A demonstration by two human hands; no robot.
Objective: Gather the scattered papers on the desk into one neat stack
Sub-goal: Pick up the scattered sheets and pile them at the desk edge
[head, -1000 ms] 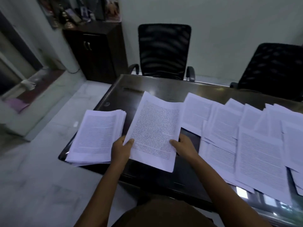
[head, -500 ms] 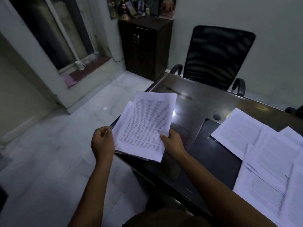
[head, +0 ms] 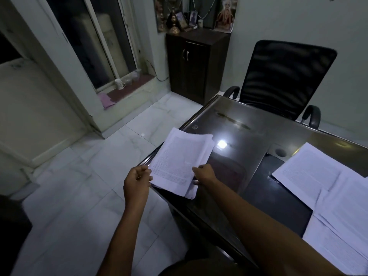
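Laid onto the stack (head: pixel 190 193) since before, the sheet (head: pixel 179 158) looks light, floppy, slippery, best clamped edgewise: right hand (head: pixel 205 174) pinches the stack's near edge, left hand (head: pixel 136 182) curls alongside, grasp unclear.

Losing the loose white printed sheets (head: pixel 318 176) past the right edge. Hiding the near corner of the dark glossy desk (head: pixel 249 140) under the thick white stack of printed paper (head: pixel 179 158). Blurring all print beyond reading.

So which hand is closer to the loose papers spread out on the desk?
The right. The right hand is at the stack's edge that faces the loose papers; the left hand sits at the stack's other edge, farther off.
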